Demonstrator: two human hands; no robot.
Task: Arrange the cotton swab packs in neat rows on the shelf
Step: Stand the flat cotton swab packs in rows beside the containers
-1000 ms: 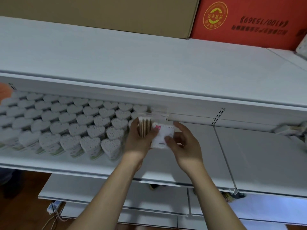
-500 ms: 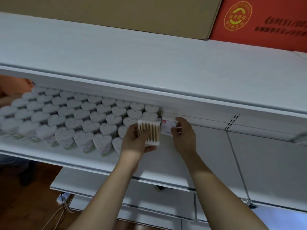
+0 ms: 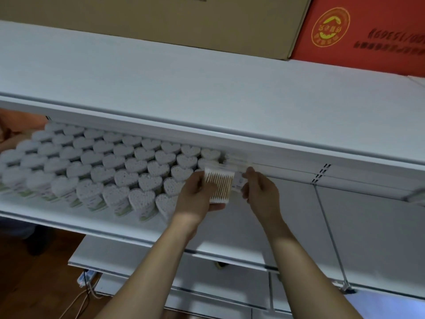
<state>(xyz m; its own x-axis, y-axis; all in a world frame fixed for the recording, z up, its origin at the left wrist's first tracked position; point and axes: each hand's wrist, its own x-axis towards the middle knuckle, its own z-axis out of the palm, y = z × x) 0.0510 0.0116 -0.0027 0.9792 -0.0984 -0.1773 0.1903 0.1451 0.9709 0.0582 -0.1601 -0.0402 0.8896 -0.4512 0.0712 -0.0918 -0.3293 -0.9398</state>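
White shelf (image 3: 138, 229): left hand (image 3: 195, 199) grips swab pack (image 3: 219, 185); right hand (image 3: 261, 192) probably pinches another beside it, needing seating by heart packs (image 3: 142, 171).

Left part of shelf (image 3: 287, 217) is blocked by heart-shaped packs (image 3: 119, 171); bare room is left on the right. Headroom is limited by upper shelf (image 3: 207, 100).

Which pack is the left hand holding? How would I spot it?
Find the white shelf filled with rows of heart-shaped packs. At the right end of those rows, the left hand holds a rectangular pack. Unlike the white hearts, it is flat and shows tan wooden sticks lying side by side.
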